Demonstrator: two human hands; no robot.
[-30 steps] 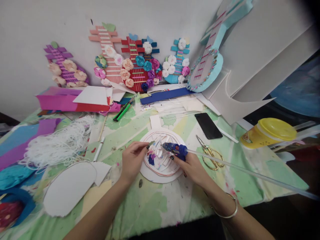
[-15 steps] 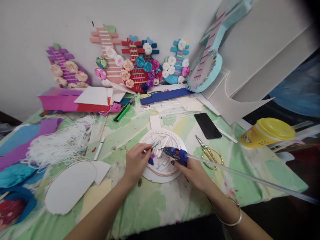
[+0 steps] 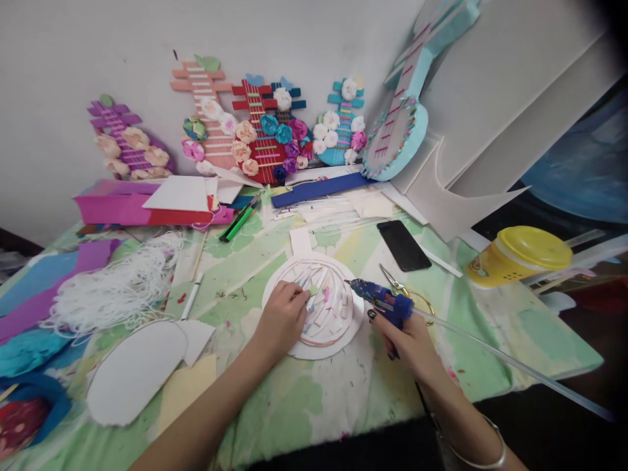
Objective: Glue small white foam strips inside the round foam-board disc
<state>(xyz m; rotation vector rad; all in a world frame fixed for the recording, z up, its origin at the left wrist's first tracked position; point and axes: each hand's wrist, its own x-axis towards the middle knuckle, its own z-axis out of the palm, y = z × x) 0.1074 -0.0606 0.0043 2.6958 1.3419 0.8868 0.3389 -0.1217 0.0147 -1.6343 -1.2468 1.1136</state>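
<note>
The right hand of the person has a blue glue gun firmly in its grip, and the tip points toward a white disc. This disc lies on the worktop, with small pieces upon it. The left hand is over the disc, its grip narrow; one cannot tell if it holds something. Scissors lie near the phone.

Against the pale wall lean a purple guitar and a red guitar, with a large pale-blue guitar farther right. A black phone lies left of a yellow tub (its lid also yellow). White cord sprawls left of a green cutter.
</note>
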